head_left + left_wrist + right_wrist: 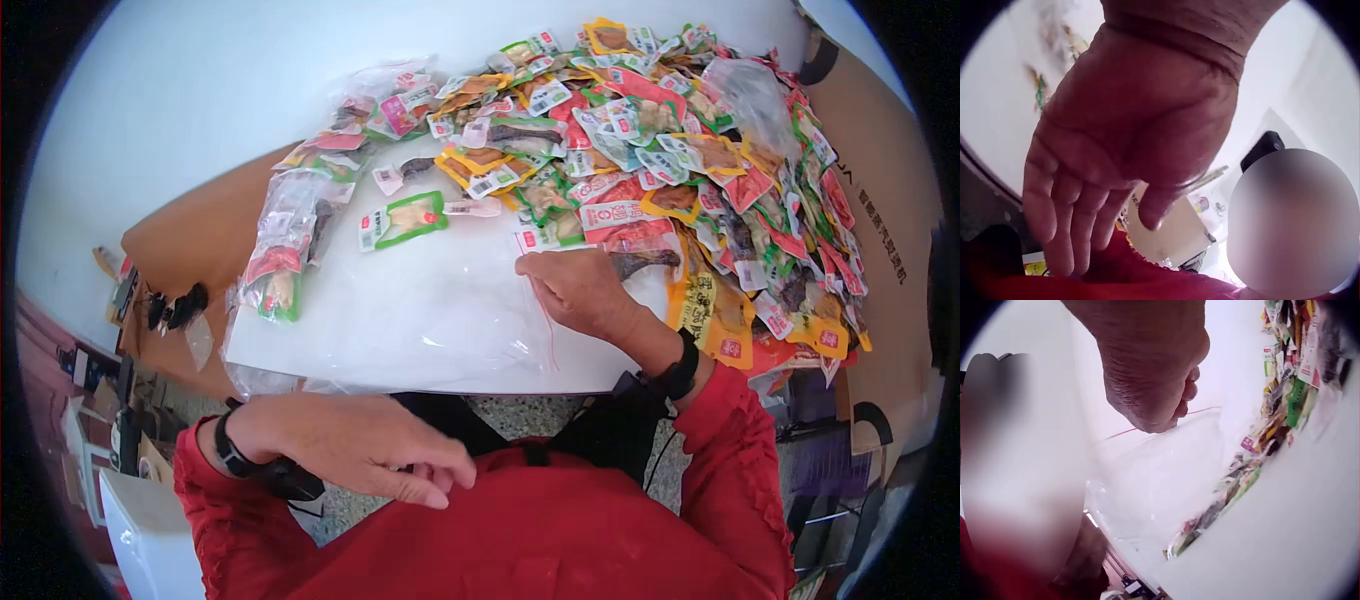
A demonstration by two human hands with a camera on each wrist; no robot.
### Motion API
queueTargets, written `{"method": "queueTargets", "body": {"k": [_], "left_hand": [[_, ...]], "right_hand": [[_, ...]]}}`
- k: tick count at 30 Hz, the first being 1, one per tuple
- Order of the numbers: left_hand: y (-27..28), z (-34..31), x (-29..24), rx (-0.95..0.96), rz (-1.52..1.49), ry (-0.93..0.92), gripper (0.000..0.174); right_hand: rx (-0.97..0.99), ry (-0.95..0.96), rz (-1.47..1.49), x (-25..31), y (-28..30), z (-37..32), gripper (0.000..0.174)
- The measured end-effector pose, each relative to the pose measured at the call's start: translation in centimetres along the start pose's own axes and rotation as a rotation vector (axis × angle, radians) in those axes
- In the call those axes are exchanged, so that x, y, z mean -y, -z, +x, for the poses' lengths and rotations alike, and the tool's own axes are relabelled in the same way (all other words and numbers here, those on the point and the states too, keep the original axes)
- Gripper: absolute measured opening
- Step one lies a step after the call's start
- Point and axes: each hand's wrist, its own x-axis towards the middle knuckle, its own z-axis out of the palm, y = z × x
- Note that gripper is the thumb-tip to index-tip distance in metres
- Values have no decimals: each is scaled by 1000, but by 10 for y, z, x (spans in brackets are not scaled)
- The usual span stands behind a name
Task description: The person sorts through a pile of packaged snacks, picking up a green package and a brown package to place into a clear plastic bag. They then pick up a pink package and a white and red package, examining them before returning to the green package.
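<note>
A clear plastic bag (440, 325) with a red line along one edge lies flat on the white table (250, 345). My right hand (585, 290) pinches that edge, its fingers curled in; the bag (1166, 465) spreads away from the fist in the right wrist view. Over my lap, just off the table's near edge, hangs my left hand (365, 450) with loosely bent fingers and nothing held. Its bare palm (1129, 125) shows in the left wrist view. Beyond the bag lies a green-edged food packet (410, 220), beside a packet with a dark piece of meat (415, 170).
Several vacuum-packed food packets (640, 150) form a large heap at the back and right. Filled clear bags of packets (290, 230) line the table's left side. An empty-looking clear bag (750, 95) rests atop the heap. Cardboard (880, 190) stands at the right.
</note>
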Motion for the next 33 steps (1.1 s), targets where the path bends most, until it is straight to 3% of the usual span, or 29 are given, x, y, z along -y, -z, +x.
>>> {"method": "queueTargets", "body": {"k": [1, 3, 5, 7, 11, 13, 15, 18, 19, 21, 22, 25, 26, 31, 33], "left_hand": [[5, -3, -11, -12, -7, 2, 33], [21, -2, -26, -360, 140, 221, 28], [37, 14, 9, -775, 374, 83, 26], [58, 35, 39, -1009, 605, -71, 30], [86, 70, 74, -917, 850, -268, 31], [88, 83, 78, -789, 922, -146, 28], [89, 88, 76, -768, 911, -151, 24], [92, 93, 78, -730, 887, -139, 22], [93, 95, 81, -810, 904, -189, 20], [99, 94, 86, -876, 914, -253, 18], [102, 92, 85, -887, 866, -242, 16], [106, 95, 86, -926, 770, -234, 12], [106, 96, 87, -930, 746, -194, 11], [106, 97, 88, -926, 663, -70, 10], [104, 100, 90, -987, 745, -157, 10]], "right_hand": [[4, -46, 82, -2, -5, -1, 14], [16, -83, 169, -3, -9, 1, 13], [47, -11, 211, -1, -8, 5, 14], [97, 63, 193, 2, -6, 7, 15], [178, 219, 55, 5, -1, 2, 16], [178, 188, 16, 7, 6, 0, 16], [106, 174, 11, 5, 11, -3, 15], [41, 91, 102, 3, 14, -7, 17], [37, 73, 89, 4, 13, -8, 17], [-112, -195, 368, 8, 11, -13, 29], [103, -395, 526, 13, 24, -12, 39], [106, -404, 523, 23, 28, -13, 45], [15, -358, 472, 23, 19, -14, 51], [-42, -455, 551, 12, 9, -17, 48], [-24, -481, 576, 10, 9, -16, 47]]}}
